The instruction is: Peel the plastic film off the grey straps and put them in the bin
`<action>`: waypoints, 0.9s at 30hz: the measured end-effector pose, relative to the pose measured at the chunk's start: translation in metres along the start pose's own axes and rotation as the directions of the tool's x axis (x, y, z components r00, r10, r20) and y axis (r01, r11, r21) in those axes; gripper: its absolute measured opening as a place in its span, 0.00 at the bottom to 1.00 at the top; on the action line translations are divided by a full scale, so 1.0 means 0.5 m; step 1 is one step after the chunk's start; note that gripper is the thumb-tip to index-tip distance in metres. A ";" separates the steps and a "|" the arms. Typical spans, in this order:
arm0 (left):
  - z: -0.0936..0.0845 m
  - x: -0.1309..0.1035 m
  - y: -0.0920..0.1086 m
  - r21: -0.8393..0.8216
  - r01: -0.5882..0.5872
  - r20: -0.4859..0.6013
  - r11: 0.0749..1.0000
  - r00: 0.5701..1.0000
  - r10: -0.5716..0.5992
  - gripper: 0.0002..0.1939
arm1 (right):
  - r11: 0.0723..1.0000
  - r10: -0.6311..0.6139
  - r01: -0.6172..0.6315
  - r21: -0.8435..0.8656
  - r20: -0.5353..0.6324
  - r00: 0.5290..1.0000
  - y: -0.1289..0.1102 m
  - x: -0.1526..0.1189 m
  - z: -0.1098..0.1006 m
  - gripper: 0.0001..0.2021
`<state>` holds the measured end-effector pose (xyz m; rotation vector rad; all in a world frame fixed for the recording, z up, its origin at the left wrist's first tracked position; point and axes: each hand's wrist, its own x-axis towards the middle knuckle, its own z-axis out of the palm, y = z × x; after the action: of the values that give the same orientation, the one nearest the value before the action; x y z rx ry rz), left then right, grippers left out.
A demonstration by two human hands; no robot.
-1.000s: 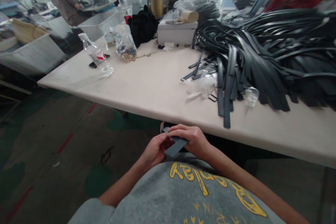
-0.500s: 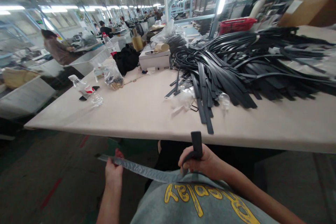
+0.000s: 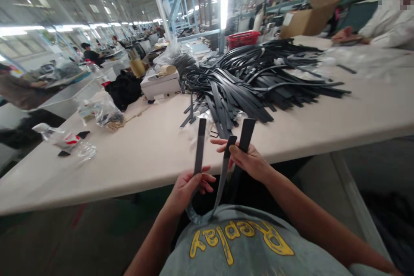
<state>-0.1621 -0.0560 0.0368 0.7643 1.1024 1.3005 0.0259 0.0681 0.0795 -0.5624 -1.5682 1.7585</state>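
My left hand [image 3: 190,187] pinches a dark flat strap [image 3: 199,148] whose end stands upright above the fingers. Below the hand, a shiny, plastic-looking length curves across my shirt. Between the thumb and fingers of my right hand [image 3: 247,159] are two more dark strap ends, a narrow one [image 3: 229,146] and a wider one [image 3: 247,131]. The narrow one runs down to my lap, apparently into the curved length. Both hands are at the table's front edge, a short way apart. A large pile of black straps [image 3: 226,90] lies beyond them.
On the table [image 3: 139,159] a plastic bottle [image 3: 61,136] and a bag of small parts [image 3: 110,114] lie left. A white box [image 3: 161,84] and black cloth [image 3: 124,90] sit behind. A red basket [image 3: 243,39] is farther back; a person's hands [image 3: 349,36] rest at the far right.
My left hand has moved right and up, from the stretched-out length to a strap end. My right hand has risen and now holds two ends apart. The view has turned to the right.
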 end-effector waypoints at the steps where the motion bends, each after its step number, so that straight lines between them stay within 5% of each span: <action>1: 0.012 0.007 -0.010 0.028 0.034 0.069 0.999 0.997 -0.035 0.20 | 1.000 -0.015 0.015 0.001 -0.034 0.999 -0.006 -0.001 -0.013 0.21; 6: 0.057 0.026 -0.020 0.174 0.084 0.251 0.981 0.960 -0.127 0.19 | 0.996 -0.069 0.061 -0.065 -0.122 0.990 -0.019 -0.022 -0.060 0.21; 13: 0.154 0.074 -0.010 0.282 -0.163 0.207 0.946 0.973 0.106 0.21 | 0.944 -0.218 0.137 -0.301 -0.258 0.941 -0.042 -0.076 -0.064 0.17; 17: 0.198 0.093 -0.051 0.472 -0.239 0.348 0.849 0.935 0.070 0.16 | 0.870 -0.331 0.166 -0.465 -0.301 0.895 -0.053 -0.117 -0.081 0.15; 20: 0.214 0.096 -0.085 0.572 -0.304 0.476 0.761 0.880 -0.006 0.17 | 0.866 -0.347 0.103 -0.489 -0.442 0.827 -0.056 -0.157 -0.114 0.14; 25: 0.233 0.103 -0.132 0.664 -0.450 0.648 0.597 0.744 -0.160 0.16 | 0.899 -0.358 0.035 -0.436 -0.686 0.633 -0.052 -0.238 -0.189 0.15; 27: 0.237 0.108 -0.145 0.676 -0.447 0.652 0.586 0.733 -0.193 0.15 | 0.911 -0.341 0.012 -0.411 -0.739 0.581 -0.051 -0.273 -0.216 0.15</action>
<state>-0.0301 0.0020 -0.0011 1.8962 0.9830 0.4248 0.1989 0.0399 0.0679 -1.1471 -1.1964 0.8013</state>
